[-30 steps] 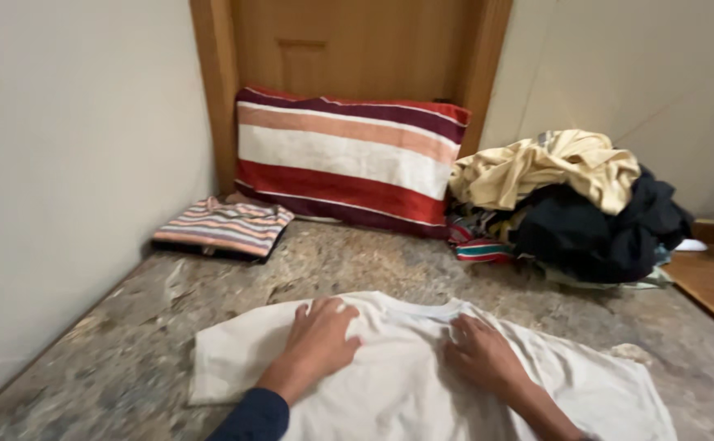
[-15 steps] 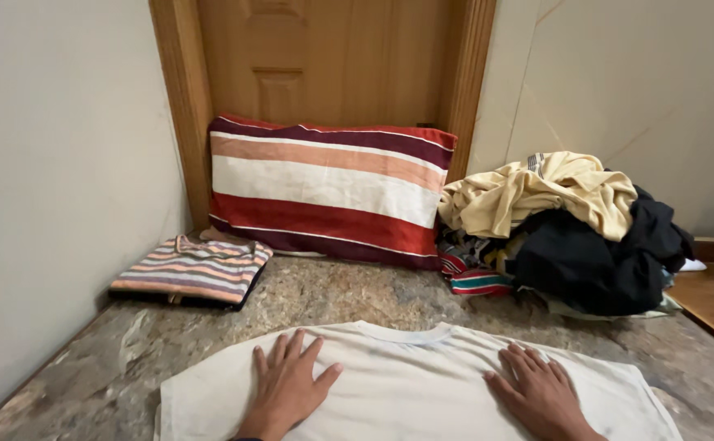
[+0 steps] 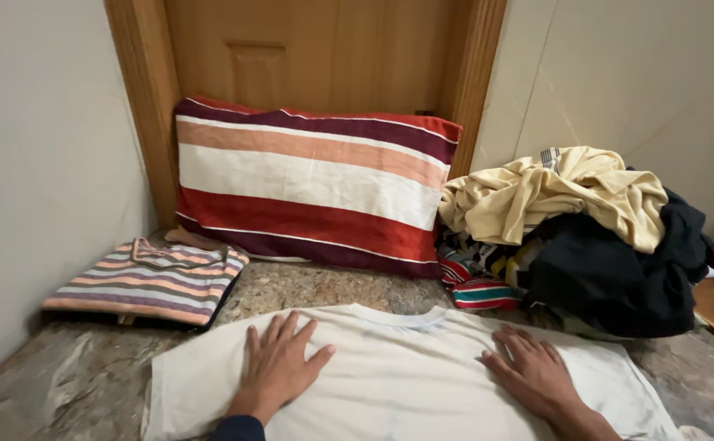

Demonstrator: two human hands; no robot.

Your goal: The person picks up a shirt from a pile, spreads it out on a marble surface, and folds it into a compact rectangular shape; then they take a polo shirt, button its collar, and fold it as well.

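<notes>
A white t-shirt (image 3: 398,380) lies spread flat on the mottled stone floor (image 3: 324,286), collar pointing away from me. My left hand (image 3: 279,363) rests palm down on its left chest area, fingers spread. On the right shoulder area, my right hand (image 3: 532,371) also presses flat with fingers apart. Neither hand holds anything.
A folded striped shirt (image 3: 149,278) lies at the left by the wall. A red, white and orange striped pillow (image 3: 312,184) leans against a wooden door (image 3: 324,49). A heap of unfolded clothes (image 3: 585,229), cream on top and black below, sits at the right.
My hands slid apart from near the collar out to the two sides of the white shirt. The view has moved closer to the pillow and floor.
</notes>
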